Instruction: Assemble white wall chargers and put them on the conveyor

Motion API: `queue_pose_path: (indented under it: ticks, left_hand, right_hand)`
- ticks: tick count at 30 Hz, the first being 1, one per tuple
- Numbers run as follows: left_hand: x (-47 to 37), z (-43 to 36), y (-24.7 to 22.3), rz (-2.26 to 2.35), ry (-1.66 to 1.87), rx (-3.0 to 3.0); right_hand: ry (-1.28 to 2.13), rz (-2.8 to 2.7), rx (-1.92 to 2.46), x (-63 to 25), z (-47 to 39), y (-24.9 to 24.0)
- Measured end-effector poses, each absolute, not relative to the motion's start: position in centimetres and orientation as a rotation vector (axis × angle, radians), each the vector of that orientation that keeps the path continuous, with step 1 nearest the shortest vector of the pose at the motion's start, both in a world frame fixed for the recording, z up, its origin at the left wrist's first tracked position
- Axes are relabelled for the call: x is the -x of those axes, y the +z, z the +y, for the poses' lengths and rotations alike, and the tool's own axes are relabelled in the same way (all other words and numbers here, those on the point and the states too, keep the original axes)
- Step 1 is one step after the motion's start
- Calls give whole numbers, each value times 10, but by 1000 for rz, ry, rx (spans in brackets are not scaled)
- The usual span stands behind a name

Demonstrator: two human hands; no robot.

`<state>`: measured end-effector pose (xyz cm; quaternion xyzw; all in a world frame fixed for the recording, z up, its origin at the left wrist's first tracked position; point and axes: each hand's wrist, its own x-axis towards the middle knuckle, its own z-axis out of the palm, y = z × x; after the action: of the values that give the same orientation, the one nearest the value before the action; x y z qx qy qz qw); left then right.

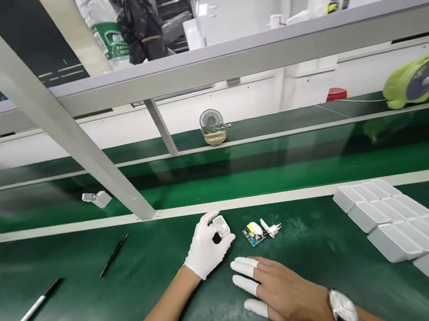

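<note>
My left hand (208, 245), in a white glove, has its thumb and fingers around a small white plastic housing (221, 227) at the middle of the green bench. Spread over the bench to the right, my right hand (273, 289) wears white finger cots on several fingers and holds nothing. Just beyond it lies a small circuit board (254, 233) with a yellow and white part on it. A white plug piece with two metal pins (272, 228) sits against the board's right side.
Rows of white plastic cases (409, 226) stand at the right. A black pen (114, 254) and a silver marker (26, 318) lie left. Behind the pale rail (247, 202), a white piece (99, 198) rests on the green belt. A slanting metal post (83, 145) rises at the left.
</note>
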<state>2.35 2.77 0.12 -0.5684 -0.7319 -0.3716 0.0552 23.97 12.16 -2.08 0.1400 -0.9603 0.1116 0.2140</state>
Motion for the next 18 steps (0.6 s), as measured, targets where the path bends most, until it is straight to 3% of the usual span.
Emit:
queue_pose_path:
  ticks: [5,12,18]
  left_hand:
    - [-23,25,-6,-2269,-1303,1718]
    - [-28,20,-6,-2449,-1183,1665]
    - [-27,14,-16,-2487,-1050,1706]
  right_hand:
    - [280,-2695,-396,-239,121,-15]
    - [186,-2708,-348,-237,118,-16]
    - [163,-2596,-395,-231,127,-48]
